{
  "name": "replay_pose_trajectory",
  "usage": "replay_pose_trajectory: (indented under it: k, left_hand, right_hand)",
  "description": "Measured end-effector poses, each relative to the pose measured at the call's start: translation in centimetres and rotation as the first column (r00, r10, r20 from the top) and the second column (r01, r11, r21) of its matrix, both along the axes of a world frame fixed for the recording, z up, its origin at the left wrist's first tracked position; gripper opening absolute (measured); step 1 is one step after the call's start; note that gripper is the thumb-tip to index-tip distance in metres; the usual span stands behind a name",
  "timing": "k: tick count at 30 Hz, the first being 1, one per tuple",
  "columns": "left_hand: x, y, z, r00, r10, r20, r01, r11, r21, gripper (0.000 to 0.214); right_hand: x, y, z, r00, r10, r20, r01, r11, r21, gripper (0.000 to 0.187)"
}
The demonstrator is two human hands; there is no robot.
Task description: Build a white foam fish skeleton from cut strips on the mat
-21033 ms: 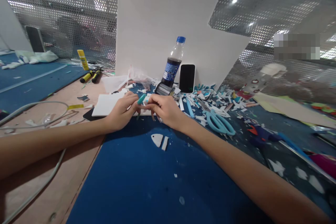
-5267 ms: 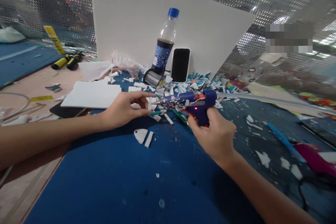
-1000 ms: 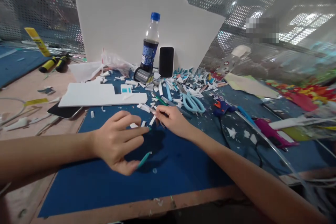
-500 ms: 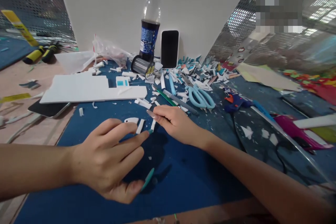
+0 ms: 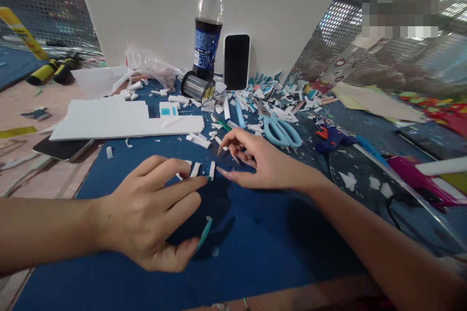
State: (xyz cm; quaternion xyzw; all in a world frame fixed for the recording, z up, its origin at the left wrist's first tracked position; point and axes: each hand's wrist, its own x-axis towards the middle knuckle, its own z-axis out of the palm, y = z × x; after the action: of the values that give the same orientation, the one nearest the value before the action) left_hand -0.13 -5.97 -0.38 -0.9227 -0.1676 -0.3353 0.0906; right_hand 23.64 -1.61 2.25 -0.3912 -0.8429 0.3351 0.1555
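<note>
My left hand [image 5: 153,214] reaches in from the left, thumb well apart from the fingers and no object in its grasp. One teal-nailed fingertip rests at the lower end of a small white strip [image 5: 212,169] on the blue mat [image 5: 255,252]. Just left of it lies another white strip [image 5: 195,170], partly behind the fingers. Right of these pieces hovers my right hand [image 5: 255,158], its long-nailed fingers bent and parted from the thumb, with nothing visible between them. The thumb's nail points at the strip from close by. Behind this hand a green pen-like tool [image 5: 222,122] is partly covered.
A white foam board [image 5: 105,119] lies at left, over a phone [image 5: 62,148]. Behind are a cola bottle [image 5: 207,46], a spool [image 5: 197,87], an upright phone [image 5: 236,63] and foam scraps. Blue-handled scissors [image 5: 279,131] and a glue gun [image 5: 330,140] lie at right.
My right hand has opened from a closed grip and shifted slightly right, its fingers now apart. The left hand stays almost in place. The view has tipped down a little.
</note>
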Motion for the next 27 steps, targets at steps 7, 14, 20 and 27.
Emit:
replay_pose_trajectory:
  k: [7, 14, 20, 27]
  left_hand:
    - [-1.6, 2.2, -0.3, 0.999, -0.041, 0.009, 0.041, 0.993, -0.106, 0.035]
    - [-2.7, 4.0, -0.6, 0.997, -0.049, -0.051, 0.02, 0.884, -0.467, 0.046]
    - [-3.6, 4.6, -0.4, 0.996, -0.003, -0.09, -0.052, 0.8, -0.598, 0.048]
    - [-4.1, 4.7, -0.5, 0.999, 0.035, -0.038, -0.051, 0.763, -0.644, 0.044]
  right_hand:
    - [0.0, -0.4, 0.1, 0.994, 0.028, 0.106, -0.027, 0.999, -0.017, 0.053]
    - [0.0, -0.4, 0.2, 0.991, 0.029, 0.129, -0.025, 0.999, -0.033, 0.049]
    - [-0.1, -0.3, -0.1, 0.992, 0.02, 0.122, -0.014, 0.999, -0.048, 0.046]
    - [-0.2, -0.3, -0.3, 0.996, 0.009, 0.094, -0.004, 0.999, -0.049, 0.043]
